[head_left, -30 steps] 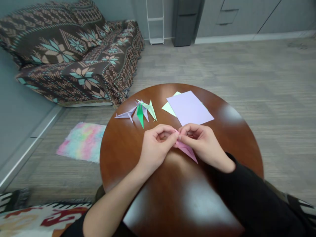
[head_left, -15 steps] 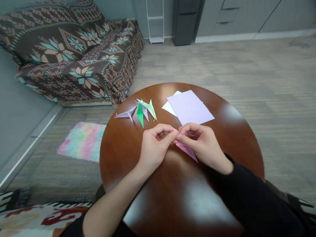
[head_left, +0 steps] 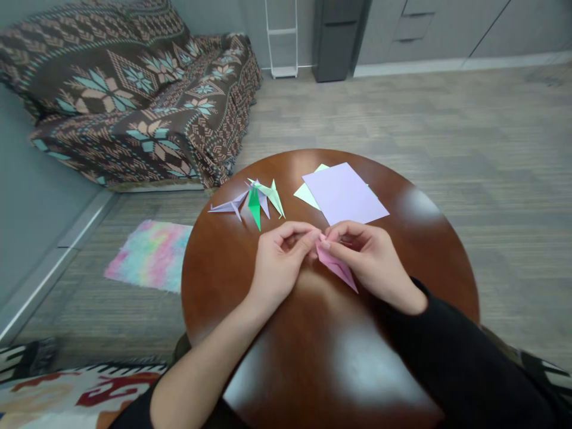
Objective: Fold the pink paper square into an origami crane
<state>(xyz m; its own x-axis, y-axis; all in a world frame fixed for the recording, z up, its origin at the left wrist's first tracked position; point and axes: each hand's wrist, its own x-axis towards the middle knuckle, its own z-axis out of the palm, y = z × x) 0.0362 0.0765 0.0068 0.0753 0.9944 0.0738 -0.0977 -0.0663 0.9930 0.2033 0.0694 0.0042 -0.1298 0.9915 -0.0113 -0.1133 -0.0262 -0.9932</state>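
Observation:
A folded piece of pink origami paper point(head_left: 336, 266) is pinched at its upper end between both hands, over the middle of the round table. My left hand point(head_left: 286, 256) closes thumb and fingertips on that end from the left. From the right, my right hand point(head_left: 364, 259) grips it just beside the left thumb. One long pink point slants down to the right below my right thumb. The fingers hide the paper's upper part. Beyond my left hand lie folded origami figures in purple point(head_left: 230, 206), dark green point(head_left: 254, 208) and pale green point(head_left: 273, 196).
Flat sheets lie beyond my right hand: a purple one point(head_left: 346, 193) on top, pale green paper point(head_left: 306, 195) under it. The round brown table point(head_left: 429, 262) carries everything. A sofa with a patterned cover point(head_left: 152, 119) stands far left, a fluffy rug point(head_left: 149, 256) on the floor.
My fingertips have shifted slightly apart at the pink paper's upper end, so more of it shows between them. The figures and flat sheets stay where they were.

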